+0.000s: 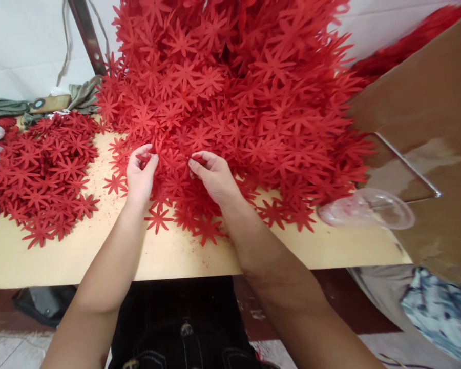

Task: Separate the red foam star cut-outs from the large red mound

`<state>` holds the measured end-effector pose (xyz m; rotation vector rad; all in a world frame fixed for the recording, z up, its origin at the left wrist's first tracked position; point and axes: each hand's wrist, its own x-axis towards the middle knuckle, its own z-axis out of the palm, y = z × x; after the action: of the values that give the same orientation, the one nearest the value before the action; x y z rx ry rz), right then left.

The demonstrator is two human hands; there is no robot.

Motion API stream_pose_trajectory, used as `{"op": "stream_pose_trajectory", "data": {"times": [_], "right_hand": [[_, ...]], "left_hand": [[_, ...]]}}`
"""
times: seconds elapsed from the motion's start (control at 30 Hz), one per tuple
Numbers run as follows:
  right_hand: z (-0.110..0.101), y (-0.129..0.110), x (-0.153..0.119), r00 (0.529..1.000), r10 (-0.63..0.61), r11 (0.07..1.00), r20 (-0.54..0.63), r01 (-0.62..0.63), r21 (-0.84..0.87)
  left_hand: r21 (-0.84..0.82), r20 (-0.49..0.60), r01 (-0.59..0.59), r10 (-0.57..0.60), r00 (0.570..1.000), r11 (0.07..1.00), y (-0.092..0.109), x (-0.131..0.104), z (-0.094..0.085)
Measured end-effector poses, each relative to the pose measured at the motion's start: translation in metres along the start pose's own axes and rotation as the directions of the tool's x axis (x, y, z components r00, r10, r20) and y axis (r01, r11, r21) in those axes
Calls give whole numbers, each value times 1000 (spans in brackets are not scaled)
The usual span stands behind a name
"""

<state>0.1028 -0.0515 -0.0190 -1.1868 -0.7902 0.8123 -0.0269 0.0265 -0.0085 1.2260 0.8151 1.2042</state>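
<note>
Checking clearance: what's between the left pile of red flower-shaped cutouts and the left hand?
Head view: red-specked, pale-yellow tabletop, then a few red flower-shaped cutouts beside the left hand.

Flower cutouts [230,113] are red, the tabletop [172,262] pale yellow, cardboard [426,102] brown.

On the tabletop [353,251], the main flower-cutout pile [230,107] lies beyond the left hand [140,171] and right hand [213,177], with a second flower-cutout pile [48,169] left and a plastic container [343,210] right.

Left hand [141,171] and right hand [213,177], apart, are over the front of a red flower pile [261,118].
</note>
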Motion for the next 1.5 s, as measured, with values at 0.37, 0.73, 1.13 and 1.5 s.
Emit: {"op": "stream_pose_trajectory", "data": {"times": [0.37, 0.73, 1.13, 1.5], "right_hand": [[7, -7, -7, 996, -72, 987, 47, 78, -138], [10, -2, -8, 984, 50, 991, 172, -71, 114], [-3, 9, 2, 1000, 18, 1000, -20, -18, 21], [-2, -6, -8, 946, -231, 973, 229, 230, 30]], "left_hand": [[109, 227, -72, 46, 973, 991, 3, -20, 14], [-141, 126, 201, -184, 975, 969, 1, -15, 14], [-151, 216, 307, -271, 938, 940, 8, -14, 10], [-7, 445, 449, -399, 802, 894, 10, -20, 12]]}}
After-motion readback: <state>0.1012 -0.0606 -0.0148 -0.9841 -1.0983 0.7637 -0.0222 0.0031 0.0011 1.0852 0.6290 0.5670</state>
